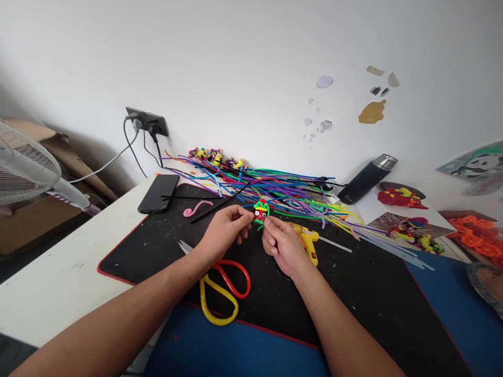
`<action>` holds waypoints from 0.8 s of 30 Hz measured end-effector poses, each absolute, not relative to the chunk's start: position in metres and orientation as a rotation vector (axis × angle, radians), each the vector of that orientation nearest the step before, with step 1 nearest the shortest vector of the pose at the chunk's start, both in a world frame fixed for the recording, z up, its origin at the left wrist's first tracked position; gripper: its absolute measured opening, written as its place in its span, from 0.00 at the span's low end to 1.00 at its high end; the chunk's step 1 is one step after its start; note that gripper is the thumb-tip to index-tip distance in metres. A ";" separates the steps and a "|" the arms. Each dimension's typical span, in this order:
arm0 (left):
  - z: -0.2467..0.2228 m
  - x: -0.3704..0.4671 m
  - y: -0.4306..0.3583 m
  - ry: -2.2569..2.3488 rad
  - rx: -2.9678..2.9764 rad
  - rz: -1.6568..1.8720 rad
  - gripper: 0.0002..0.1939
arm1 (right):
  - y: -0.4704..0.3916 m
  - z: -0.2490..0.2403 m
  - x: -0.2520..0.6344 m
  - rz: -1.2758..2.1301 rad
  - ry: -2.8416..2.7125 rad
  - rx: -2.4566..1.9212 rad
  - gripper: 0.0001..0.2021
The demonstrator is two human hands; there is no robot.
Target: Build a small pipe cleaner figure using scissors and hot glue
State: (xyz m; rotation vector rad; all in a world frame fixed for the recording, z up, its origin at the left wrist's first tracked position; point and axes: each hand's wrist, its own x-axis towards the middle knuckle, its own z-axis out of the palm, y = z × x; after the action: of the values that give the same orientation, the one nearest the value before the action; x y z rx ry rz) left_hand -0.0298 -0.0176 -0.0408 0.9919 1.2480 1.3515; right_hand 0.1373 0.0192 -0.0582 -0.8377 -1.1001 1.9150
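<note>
Between both hands, above the black mat (157, 251), is a small pipe-cleaner figure (261, 213) in red, green and yellow with two googly eyes. My left hand (226, 230) pinches its left side between thumb and fingers. From the other side, my right hand (285, 243) grips its lower right edge, fingers curled. Under my left wrist lie scissors (239, 283) with one red and one yellow handle. A yellow glue gun (310, 242) rests just beyond my right hand, partly hidden by it. A curled pink pipe cleaner (192, 210) lies to the left.
Many coloured pipe cleaners (271, 183) spread along the wall, with several finished figures (216, 157) behind them. A phone (159, 193) lies at left, near a fan (31, 167). A dark flask (367, 179) leans at right, beside orange pieces (477, 235) and clear glue sticks (408, 254).
</note>
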 end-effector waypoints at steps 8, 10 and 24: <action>-0.043 -0.031 -0.017 1.248 1.004 1.330 0.20 | 0.018 -0.057 0.137 1.915 -1.108 -0.832 0.23; -0.044 -0.032 -0.017 1.245 1.009 1.326 0.20 | 0.018 -0.056 0.137 1.917 -1.109 -0.829 0.23; -0.044 -0.034 -0.017 1.250 1.034 1.310 0.23 | 0.019 -0.055 0.138 1.913 -1.113 -0.811 0.23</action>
State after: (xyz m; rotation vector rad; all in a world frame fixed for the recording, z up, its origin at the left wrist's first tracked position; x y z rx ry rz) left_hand -0.0337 -0.0168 -0.0440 1.0339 1.2500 1.3102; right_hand 0.1380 0.0192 -0.0554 -0.8106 -1.1133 1.9135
